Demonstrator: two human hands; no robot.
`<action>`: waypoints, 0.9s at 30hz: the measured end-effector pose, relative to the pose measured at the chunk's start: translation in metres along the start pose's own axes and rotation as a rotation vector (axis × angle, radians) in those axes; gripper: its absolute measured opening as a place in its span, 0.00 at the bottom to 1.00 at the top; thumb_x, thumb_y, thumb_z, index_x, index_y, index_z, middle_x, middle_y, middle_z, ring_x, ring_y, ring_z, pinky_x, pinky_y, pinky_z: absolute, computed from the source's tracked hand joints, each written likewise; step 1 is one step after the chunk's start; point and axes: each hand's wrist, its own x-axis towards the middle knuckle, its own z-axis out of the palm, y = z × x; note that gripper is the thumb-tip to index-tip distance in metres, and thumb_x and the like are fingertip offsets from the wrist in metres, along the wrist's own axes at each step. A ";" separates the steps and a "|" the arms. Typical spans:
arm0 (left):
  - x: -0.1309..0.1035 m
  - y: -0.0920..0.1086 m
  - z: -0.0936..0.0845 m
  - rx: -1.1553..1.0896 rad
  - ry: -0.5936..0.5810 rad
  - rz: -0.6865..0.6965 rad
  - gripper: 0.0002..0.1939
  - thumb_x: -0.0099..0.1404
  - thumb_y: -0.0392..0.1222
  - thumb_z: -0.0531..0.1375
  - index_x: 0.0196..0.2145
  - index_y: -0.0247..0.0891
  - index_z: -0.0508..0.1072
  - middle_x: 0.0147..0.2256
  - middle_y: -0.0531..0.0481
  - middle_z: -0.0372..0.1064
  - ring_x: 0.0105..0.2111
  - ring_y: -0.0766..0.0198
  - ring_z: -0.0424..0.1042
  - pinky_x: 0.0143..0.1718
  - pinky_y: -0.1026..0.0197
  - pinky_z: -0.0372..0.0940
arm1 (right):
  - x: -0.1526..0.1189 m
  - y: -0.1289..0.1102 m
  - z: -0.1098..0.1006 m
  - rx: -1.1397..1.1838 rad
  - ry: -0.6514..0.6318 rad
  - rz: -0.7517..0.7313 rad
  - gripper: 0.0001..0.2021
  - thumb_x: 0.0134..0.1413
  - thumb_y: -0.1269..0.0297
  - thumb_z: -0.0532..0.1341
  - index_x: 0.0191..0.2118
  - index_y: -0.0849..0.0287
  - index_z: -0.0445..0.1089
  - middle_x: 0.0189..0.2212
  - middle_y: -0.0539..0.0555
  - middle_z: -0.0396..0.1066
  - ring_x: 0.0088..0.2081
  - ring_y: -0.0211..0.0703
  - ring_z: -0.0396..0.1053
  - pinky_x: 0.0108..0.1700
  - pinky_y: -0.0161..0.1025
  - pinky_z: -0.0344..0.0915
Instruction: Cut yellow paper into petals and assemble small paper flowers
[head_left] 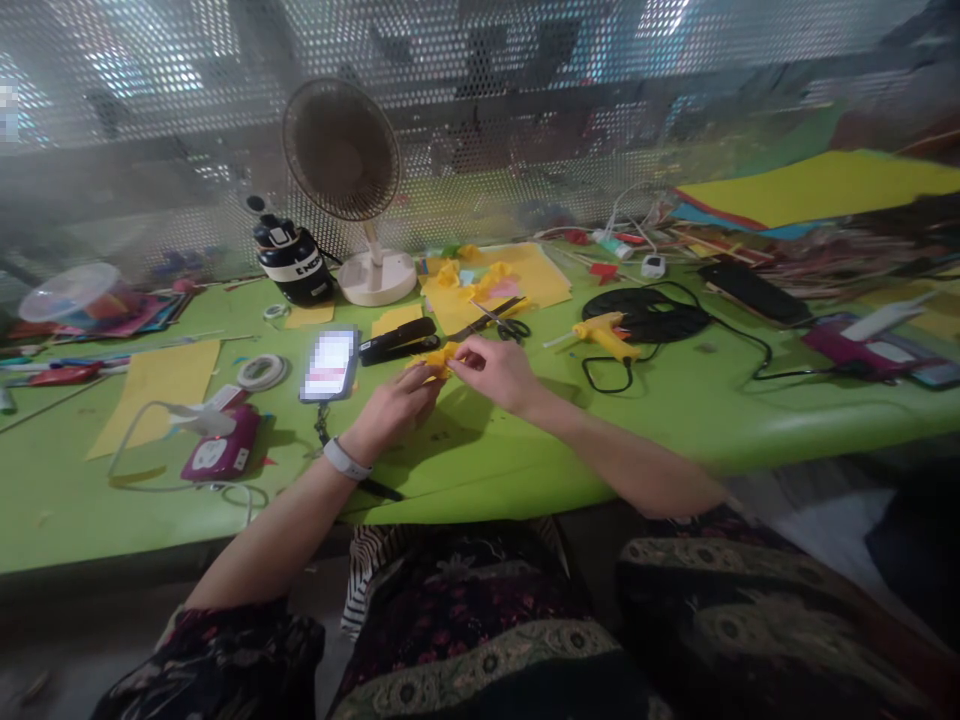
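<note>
A small yellow paper flower (435, 360) is held between my two hands over the green table. My left hand (403, 403), with a pale watch band at the wrist, closes round its left side. On its right side the fingertips of my right hand (491, 372) pinch the paper. Just behind the hands lie a black stapler (397, 341) and a pair of scissors (506, 322). Several more yellow paper pieces (480, 280) rest on a yellow sheet (547, 275) farther back. A phone (329, 364) with a lit screen lies left of my hands.
To the right are a yellow glue gun (609, 334) with its cord and a black round mat (651, 313). A fan (377, 275) and a dark bottle (294, 265) stand behind. Purple power blocks (223, 445) with cables lie at left and right. Coloured sheets (817, 190) are stacked back right.
</note>
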 end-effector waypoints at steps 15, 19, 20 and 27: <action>-0.002 -0.010 0.001 -0.183 0.209 -0.160 0.05 0.67 0.37 0.61 0.39 0.37 0.77 0.44 0.42 0.75 0.43 0.60 0.78 0.44 0.56 0.76 | 0.004 0.015 0.001 0.077 0.138 -0.145 0.09 0.57 0.65 0.61 0.44 0.56 0.73 0.44 0.57 0.73 0.43 0.48 0.72 0.48 0.45 0.70; -0.001 -0.008 -0.002 -0.213 0.198 -0.149 0.04 0.66 0.37 0.62 0.38 0.37 0.77 0.44 0.43 0.75 0.42 0.60 0.78 0.43 0.57 0.76 | 0.005 0.022 0.007 0.048 0.103 -0.222 0.07 0.58 0.64 0.63 0.42 0.55 0.74 0.48 0.59 0.71 0.53 0.53 0.69 0.59 0.52 0.65; 0.000 -0.008 -0.003 -0.216 0.191 -0.147 0.04 0.66 0.37 0.62 0.38 0.37 0.76 0.44 0.43 0.75 0.43 0.60 0.78 0.42 0.57 0.75 | 0.005 0.022 0.009 0.045 0.093 -0.229 0.06 0.58 0.64 0.63 0.41 0.56 0.74 0.48 0.59 0.71 0.53 0.53 0.69 0.59 0.52 0.64; 0.001 -0.006 -0.008 -0.274 0.201 -0.222 0.04 0.66 0.39 0.62 0.34 0.37 0.72 0.44 0.41 0.75 0.44 0.59 0.77 0.42 0.56 0.77 | 0.005 0.025 0.015 0.087 0.111 -0.324 0.04 0.61 0.67 0.62 0.38 0.58 0.75 0.43 0.59 0.75 0.47 0.50 0.73 0.53 0.50 0.69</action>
